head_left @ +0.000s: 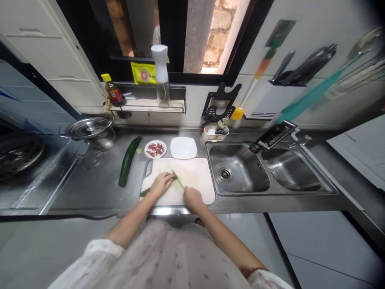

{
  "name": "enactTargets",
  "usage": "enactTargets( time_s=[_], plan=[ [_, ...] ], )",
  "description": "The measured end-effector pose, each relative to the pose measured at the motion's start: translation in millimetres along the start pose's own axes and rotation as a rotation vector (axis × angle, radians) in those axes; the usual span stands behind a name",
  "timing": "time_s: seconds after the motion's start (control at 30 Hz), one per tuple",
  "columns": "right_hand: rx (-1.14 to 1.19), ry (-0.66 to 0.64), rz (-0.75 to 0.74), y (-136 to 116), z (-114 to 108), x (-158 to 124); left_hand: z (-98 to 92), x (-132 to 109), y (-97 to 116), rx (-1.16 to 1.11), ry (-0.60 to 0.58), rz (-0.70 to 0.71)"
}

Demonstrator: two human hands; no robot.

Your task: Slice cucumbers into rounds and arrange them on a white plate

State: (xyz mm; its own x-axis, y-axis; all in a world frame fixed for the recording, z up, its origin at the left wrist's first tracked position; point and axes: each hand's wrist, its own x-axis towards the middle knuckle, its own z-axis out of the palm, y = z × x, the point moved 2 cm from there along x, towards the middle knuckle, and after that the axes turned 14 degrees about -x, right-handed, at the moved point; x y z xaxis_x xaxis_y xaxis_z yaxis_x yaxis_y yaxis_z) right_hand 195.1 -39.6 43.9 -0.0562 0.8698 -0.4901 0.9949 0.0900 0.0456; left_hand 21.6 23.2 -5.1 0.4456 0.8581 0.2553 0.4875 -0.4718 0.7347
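This is a kitchen: a steel counter point(93, 188) spans the middle of the frame, with a pot point(105, 140) at left, a chopping board point(204, 188) at centre and a sink point(245, 174) at right; a sauce bottle point(114, 92) stands upper left, a knife holder point(272, 98) is upper right.

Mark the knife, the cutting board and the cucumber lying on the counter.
Knife point(179, 181): head view, middle of the blade.
Cutting board point(201, 171): head view, bare surface toward the sink.
Cucumber point(129, 161): head view, dark green skin, mid-length.

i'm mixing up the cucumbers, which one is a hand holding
The cucumber on the white cutting board, under the left hand; the other cucumber lies on the counter.
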Motion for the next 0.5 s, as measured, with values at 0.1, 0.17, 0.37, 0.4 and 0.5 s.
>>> enactTargets(
  time_s=[0.1,0.17,0.37,0.4,0.5],
  plan=[
    [0.011,0.009,0.007,-2,-3,4,0.1,0,-1,0.000,0.000,-0.002],
    [0.023,0.015,0.003,-4,-7,10,0.2,0,-1,-0.001,-0.001,-0.003],
    [0.048,0.045,-0.024,-13,-19,28,0.6,0,-3,-0.012,0.000,0.000],
    [0.054,0.049,-0.023,-14,-20,29,0.6,0,-3,-0.013,-0.001,0.000],
    [0.060,0.055,-0.024,-15,-22,30,0.6,0,-3,-0.013,0.002,0.004]
  ],
)
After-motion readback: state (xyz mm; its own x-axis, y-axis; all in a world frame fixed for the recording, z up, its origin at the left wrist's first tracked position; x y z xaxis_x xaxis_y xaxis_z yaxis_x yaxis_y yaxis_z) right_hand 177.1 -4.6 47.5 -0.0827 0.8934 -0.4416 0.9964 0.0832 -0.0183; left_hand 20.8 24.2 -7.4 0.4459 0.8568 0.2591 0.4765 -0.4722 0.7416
